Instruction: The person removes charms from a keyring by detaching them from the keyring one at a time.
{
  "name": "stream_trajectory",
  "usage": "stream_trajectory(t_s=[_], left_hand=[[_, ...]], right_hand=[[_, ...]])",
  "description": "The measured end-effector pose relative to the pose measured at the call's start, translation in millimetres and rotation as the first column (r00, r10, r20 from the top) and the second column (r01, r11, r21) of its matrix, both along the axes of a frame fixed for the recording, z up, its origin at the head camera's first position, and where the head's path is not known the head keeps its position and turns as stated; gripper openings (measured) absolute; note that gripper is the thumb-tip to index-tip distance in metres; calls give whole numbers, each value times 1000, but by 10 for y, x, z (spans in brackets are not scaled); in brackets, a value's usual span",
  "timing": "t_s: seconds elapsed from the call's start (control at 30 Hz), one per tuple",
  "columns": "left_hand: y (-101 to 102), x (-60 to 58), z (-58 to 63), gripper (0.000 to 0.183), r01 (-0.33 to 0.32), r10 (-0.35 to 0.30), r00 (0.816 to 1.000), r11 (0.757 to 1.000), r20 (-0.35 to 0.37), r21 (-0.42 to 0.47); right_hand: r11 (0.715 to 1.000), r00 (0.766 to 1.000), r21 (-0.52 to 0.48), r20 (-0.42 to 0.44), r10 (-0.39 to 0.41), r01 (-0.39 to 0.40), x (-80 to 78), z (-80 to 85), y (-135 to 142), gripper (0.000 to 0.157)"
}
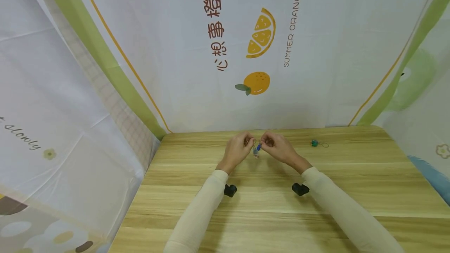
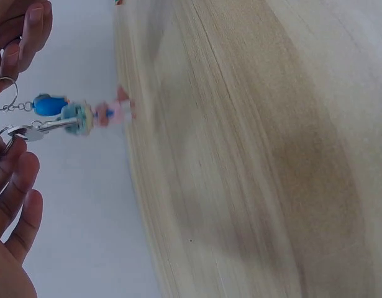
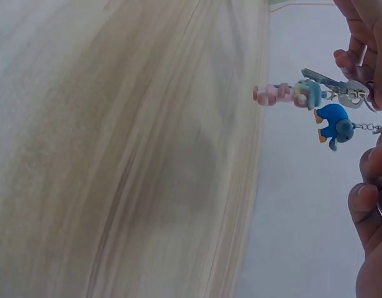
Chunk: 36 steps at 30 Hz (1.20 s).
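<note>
Near far table edge (image 1: 204, 135) (cloth (image 1: 193, 85) behind), left hand (image 1: 236, 149), right hand (image 1: 279, 147), pinched keyrings (image 3: 332, 120)

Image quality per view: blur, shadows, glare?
Left wrist: figure blurred, broad soft shadows on the table; right wrist: blue charm sharper than the figure, soft shadows again; head: both tiny, no strong glare on the table.

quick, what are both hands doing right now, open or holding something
Left hand: closed, holding a key with a pink-and-teal figurine charm.
Right hand: closed, holding the blue animal keychain.
</note>
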<state>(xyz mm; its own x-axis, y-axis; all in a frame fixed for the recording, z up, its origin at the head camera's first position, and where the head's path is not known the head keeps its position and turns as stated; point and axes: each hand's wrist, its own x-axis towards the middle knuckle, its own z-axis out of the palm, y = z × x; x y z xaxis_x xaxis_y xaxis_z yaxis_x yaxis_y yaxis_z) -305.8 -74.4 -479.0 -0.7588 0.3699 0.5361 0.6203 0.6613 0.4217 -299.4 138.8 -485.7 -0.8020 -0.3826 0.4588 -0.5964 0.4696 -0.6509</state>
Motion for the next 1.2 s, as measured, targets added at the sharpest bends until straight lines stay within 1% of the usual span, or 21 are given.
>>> stream_trajectory(t_s=[0.2, 0.4, 0.67, 0.9, 1.2], left_hand=[[-6, -5, -1, 11, -2, 2, 1000, 1000, -24, -4], [-10, -5, -17, 10, -6, 6, 1000, 1000, -28, 6], [-22, -24, -33, 10, -20, 20, 999, 1000, -32, -2], [-30, -34, -51, 10, -5, 5, 999, 1000, -43, 13], [-42, -29, -57, 9, 8, -7, 1000, 1000, -20, 25]], right_hand=[[1000, 1000, -5, 14, -23, 23, -13, -5, 36, 5], [999, 999, -6, -3, -45, 45, -22, -9, 89, 4], [997, 997, 13, 17, -70, 70, -14, 4, 213, 8], [994, 994, 20, 27, -105, 105, -10, 12, 344, 9], [988, 985, 30, 72, -154, 152, 5, 10, 559, 14]])
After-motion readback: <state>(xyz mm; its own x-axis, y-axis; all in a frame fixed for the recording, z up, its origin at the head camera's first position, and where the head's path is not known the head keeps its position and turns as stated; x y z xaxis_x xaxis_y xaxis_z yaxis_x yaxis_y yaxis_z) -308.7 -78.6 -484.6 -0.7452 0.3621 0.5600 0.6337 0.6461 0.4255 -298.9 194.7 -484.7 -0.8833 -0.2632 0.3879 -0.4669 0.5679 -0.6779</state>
